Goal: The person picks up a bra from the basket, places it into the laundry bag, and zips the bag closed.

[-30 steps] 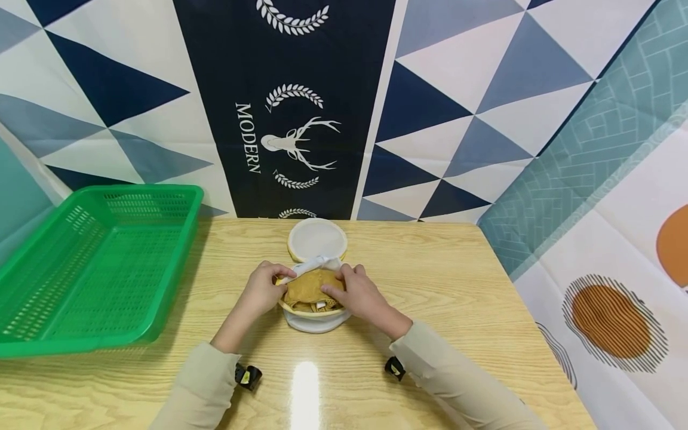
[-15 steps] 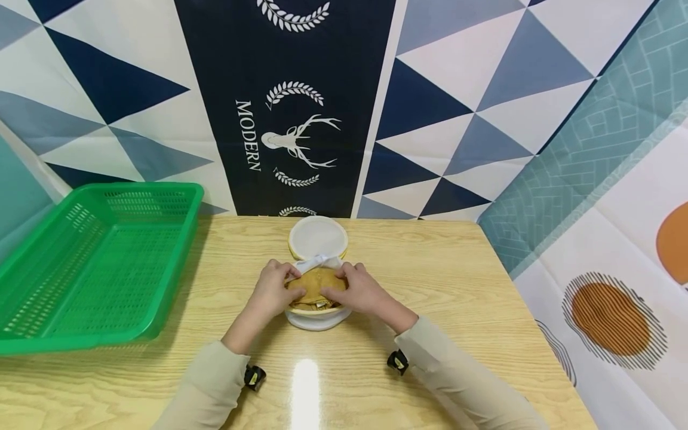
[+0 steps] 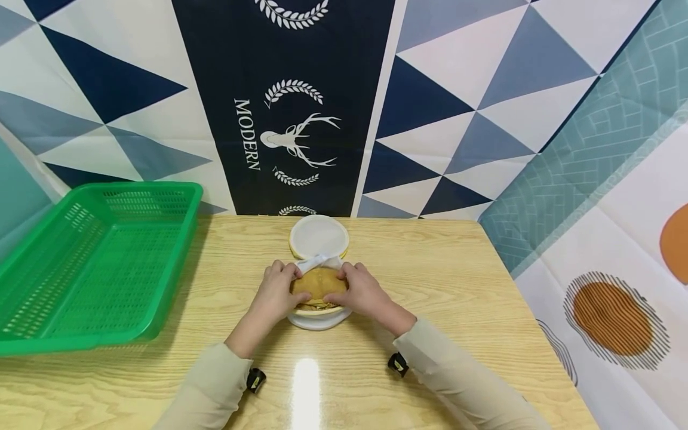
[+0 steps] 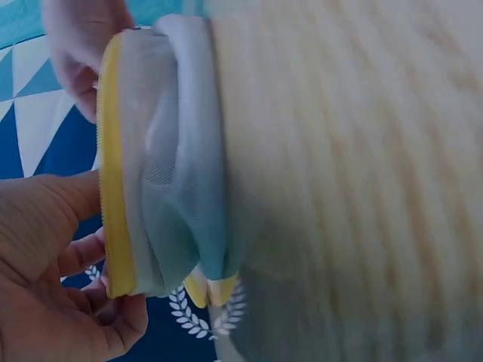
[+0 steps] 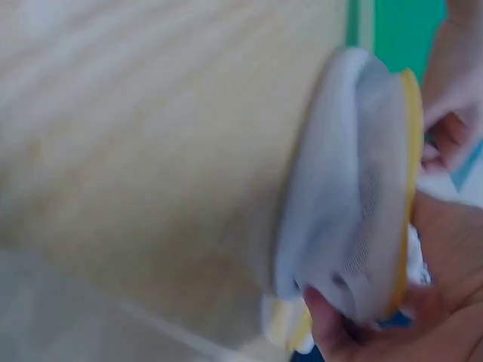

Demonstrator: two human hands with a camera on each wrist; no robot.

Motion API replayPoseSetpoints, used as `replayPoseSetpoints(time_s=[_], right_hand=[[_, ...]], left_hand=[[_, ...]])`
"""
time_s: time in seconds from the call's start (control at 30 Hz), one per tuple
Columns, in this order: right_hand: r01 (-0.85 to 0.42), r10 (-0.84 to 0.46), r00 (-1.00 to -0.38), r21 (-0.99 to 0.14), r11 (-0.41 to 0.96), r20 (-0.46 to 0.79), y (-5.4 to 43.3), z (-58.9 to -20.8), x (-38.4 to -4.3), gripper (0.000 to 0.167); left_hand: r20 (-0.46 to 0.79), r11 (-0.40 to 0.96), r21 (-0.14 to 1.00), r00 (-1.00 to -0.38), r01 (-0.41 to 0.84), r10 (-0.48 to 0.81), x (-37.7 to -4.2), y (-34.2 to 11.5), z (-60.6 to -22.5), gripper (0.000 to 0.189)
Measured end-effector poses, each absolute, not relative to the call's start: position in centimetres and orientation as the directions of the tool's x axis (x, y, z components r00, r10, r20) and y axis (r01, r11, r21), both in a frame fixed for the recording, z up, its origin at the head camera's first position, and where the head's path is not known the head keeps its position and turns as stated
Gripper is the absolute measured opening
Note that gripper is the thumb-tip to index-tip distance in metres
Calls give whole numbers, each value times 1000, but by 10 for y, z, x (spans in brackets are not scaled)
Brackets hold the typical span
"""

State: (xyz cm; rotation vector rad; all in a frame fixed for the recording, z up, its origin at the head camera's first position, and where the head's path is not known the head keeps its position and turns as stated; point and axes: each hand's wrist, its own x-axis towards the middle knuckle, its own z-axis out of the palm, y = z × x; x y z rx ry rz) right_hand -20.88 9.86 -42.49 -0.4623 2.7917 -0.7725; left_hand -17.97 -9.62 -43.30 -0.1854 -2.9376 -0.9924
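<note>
A round white mesh laundry bag (image 3: 317, 322) stands on the table with its lid (image 3: 319, 236) flipped back toward the wall. A folded mustard-coloured bra (image 3: 318, 284) sits in its mouth. My left hand (image 3: 274, 291) grips the left rim, thumb over the bra and fingers around the bag's side. On the opposite rim, my right hand (image 3: 365, 290) holds in the same way, its thumb against the bra. Yellow zipper edging (image 4: 115, 181) runs along the rim in the left wrist view. The right wrist view shows the sagging mesh wall (image 5: 370, 188); both wrist views hide the bra.
A green plastic basket (image 3: 145, 263) stands at the left of the wood-grain table (image 3: 430, 275). Patterned cloth (image 3: 430, 113) hangs behind the table and along its right side. Black wrist cameras (image 3: 255, 380) sit at both sleeves.
My left hand has moved right and inward along the rim, its thumb now farther over the bra. The bra's lace edge and white tag have sunk from sight. My right hand has barely moved.
</note>
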Motion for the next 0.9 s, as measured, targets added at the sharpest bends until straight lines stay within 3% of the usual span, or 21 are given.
replayPoseSetpoints(time_s=[0.17,0.3,0.57,0.73,0.9], right_hand=[[-275,-417,-891,-519,809,-179,101,-417,-214,52],[-309,-425,-896,-505,806,-129,99,-422,-212,49],[-323,-398,-915,-482,814,-60,98,-427,-205,42],[-305,-386,-920,-486,819,-73,98,-426,-204,43],[-321,-408,-908,-462,827,-100,98,-423,-202,56]], left_hand=[[75,818,563,-993,120,94,-180,-96,-434,41],[57,833,537,-991,133,121,-180,-95,-433,42],[-58,794,593,-977,132,205,-180,-100,-417,52],[-31,802,572,-973,172,231,-180,-98,-420,55],[25,838,501,-971,216,236,-182,-93,-425,53]])
